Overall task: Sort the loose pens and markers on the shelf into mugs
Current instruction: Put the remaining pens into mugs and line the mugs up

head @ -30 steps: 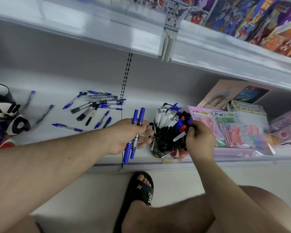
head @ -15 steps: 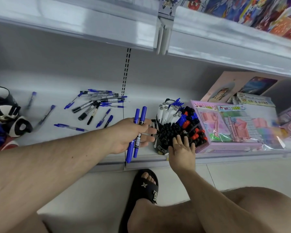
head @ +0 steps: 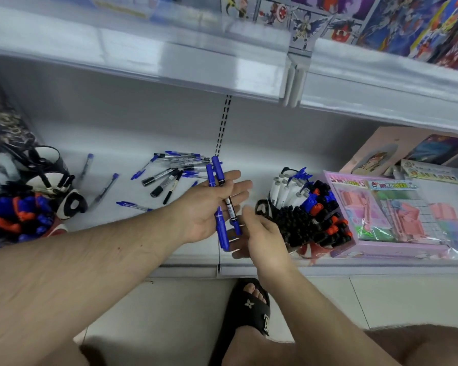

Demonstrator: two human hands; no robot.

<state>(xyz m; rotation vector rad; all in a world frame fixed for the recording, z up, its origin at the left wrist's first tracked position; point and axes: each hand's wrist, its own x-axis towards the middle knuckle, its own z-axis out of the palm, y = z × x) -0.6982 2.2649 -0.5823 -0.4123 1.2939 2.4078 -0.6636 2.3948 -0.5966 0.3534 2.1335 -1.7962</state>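
Observation:
My left hand lies palm up over the shelf with its fingers straightened, and two blue markers rest across the palm. My right hand is just below it, thumb and fingers closing round the lower ends of those markers. To the right, a black mug holds white pens and black, blue and red capped markers. A loose pile of blue pens and black markers lies on the white shelf behind my left hand.
Two mugs and a cluster of blue and red capped markers stand at the far left, with loose pens nearby. A pink stationery pack sits right of the black mug. The upper shelf overhangs. My sandalled foot is below.
My left hand has turned palm up and unfolded its fingers under the two blue markers. My right hand left the mug's markers and moved left to the markers' lower ends.

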